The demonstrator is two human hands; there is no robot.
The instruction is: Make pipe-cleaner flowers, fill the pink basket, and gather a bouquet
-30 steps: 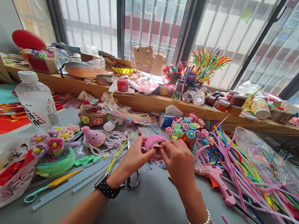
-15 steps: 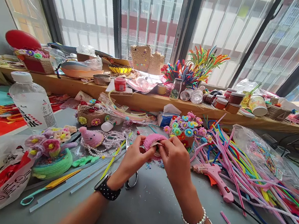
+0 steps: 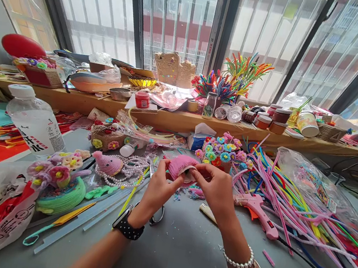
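A pink fuzzy hollow craft piece [image 3: 180,165], ribbed like wound pipe cleaners, is held up off the table with its pale opening turned toward me. My left hand [image 3: 163,186] is closed around its left side, thumb at the lower edge. At the opening's right rim, the fingers of my right hand [image 3: 216,189] pinch the edge. A flat beige object [image 3: 208,213] lies on the table, partly covered by my right hand. Scissors [image 3: 156,215] rest beside my left wrist. To the left sits a pink pipe-cleaner figure [image 3: 109,164] among strings of beads [image 3: 132,172].
A pink glue gun [image 3: 261,215] and a heap of pipe cleaners [image 3: 294,205] lie at the right. Behind my hands stands a pot of fuzzy flowers [image 3: 222,153]. At the left are a plastic bottle [image 3: 34,120], a green flowered piece [image 3: 62,196] and clear glue sticks [image 3: 79,227].
The pink piece has turned so its opening shows more. My right hand has shifted slightly right, and the beige object now shows beneath it.
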